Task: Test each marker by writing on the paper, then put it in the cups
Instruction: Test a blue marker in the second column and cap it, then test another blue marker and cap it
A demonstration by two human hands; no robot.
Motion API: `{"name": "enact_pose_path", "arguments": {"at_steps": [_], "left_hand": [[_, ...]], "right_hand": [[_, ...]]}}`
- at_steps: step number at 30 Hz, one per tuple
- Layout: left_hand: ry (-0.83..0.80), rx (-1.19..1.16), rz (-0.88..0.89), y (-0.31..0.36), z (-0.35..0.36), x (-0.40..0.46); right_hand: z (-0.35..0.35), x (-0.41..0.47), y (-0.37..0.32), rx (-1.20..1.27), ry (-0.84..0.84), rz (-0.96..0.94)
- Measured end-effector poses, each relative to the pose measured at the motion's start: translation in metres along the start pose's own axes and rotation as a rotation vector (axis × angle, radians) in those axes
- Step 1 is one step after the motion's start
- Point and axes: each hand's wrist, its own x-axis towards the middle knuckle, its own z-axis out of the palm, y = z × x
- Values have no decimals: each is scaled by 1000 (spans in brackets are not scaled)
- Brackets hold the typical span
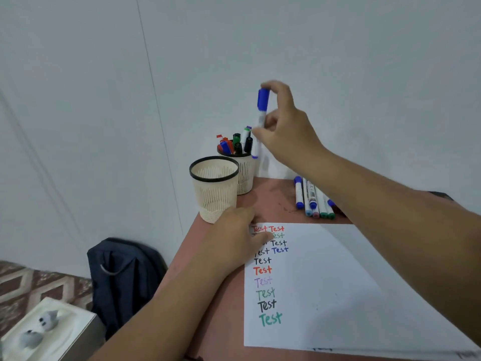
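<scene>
Far to the left of the left hand (234, 238), off the bench (273, 201), a white box (46, 332) and a dark backpack (125, 272) sit low by the wall; the left hand lies flat with relaxed fingers on the top left corner of the paper (338, 295), gripping nothing and covering part of the upper "Test" lines; just beyond its fingertips stands the near cup (214, 191), a cream mesh cup with a black rim and no markers showing inside; behind that, touching or almost touching it, the far cup (244, 175) carries a cluster of red, blue, green and black markers (235, 144); above and just right of the far cup, the right hand (283, 126) pinches a blue marker (262, 108) upright, blue cap on top, its lower end level with the cup's rim; below the right forearm, a row of loose markers (312, 199) lies on the bench beyond the paper's top edge.
</scene>
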Motion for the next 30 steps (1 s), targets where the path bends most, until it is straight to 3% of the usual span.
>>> {"name": "enact_pose_path", "arguments": {"at_steps": [5,14,18,22,24,28,30], "left_hand": [[8,-17,10,-4,3,1],[34,-33,27,-5,5,0],[29,-22,34,-3,2,-2],[1,-16,14,1,-1,-2],[2,-1,9,2,-2,-2],[-12,-10,-6,5,-4,-2],[-15,-16,-5,6,-5,-3]], "right_hand": [[20,45,0,122,133,13],[58,38,47,-329,-96,8],[51,32,48,-281,-159,14],[28,20,60,-253,-116,-36],[12,11,75,-337,-204,-34],[-9,-11,103,-705,-652,41],[-12,-20,112,-818,-769,47]]}}
